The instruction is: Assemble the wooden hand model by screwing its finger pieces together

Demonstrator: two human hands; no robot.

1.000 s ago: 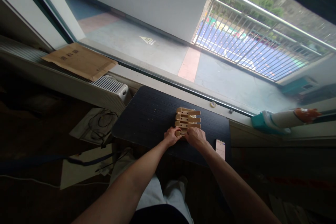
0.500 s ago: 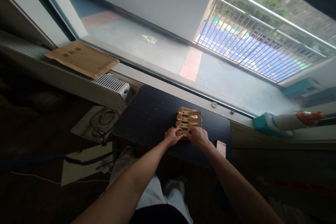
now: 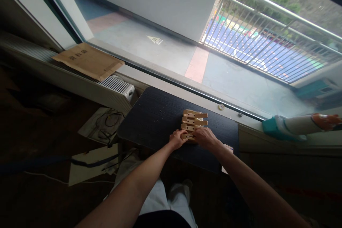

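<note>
Head camera view: a black table [image 3: 149,114] with round corners stands by a big window. Four light wooden blocks [image 3: 188,120] sit on the table, right of its middle, lined up in a row from its far side to its near side. The three far ones show small dark holes, and thin flat wooden strips poke out toward the table's right end. The left hand [image 3: 177,139] is by the table's near edge. Its fingers are bent and pinch the left end of the nearest block [image 3: 185,136]. The right hand [image 3: 207,138] is curled over the right end of that same block, on the table's right half. Its fingertips are hidden, so I cannot tell if it grips anything.

A phone [image 3: 229,148] lies at the table's right end, partly covered by the right arm. Little pale crumbs [image 3: 161,110] dot the table's left half. Just past the table's far edge, a small roll of tape [image 3: 221,107] rests on the sill. Past the table's left end is a white radiator [image 3: 117,84], with a brown paper envelope [image 3: 89,60] lying on top.
</note>
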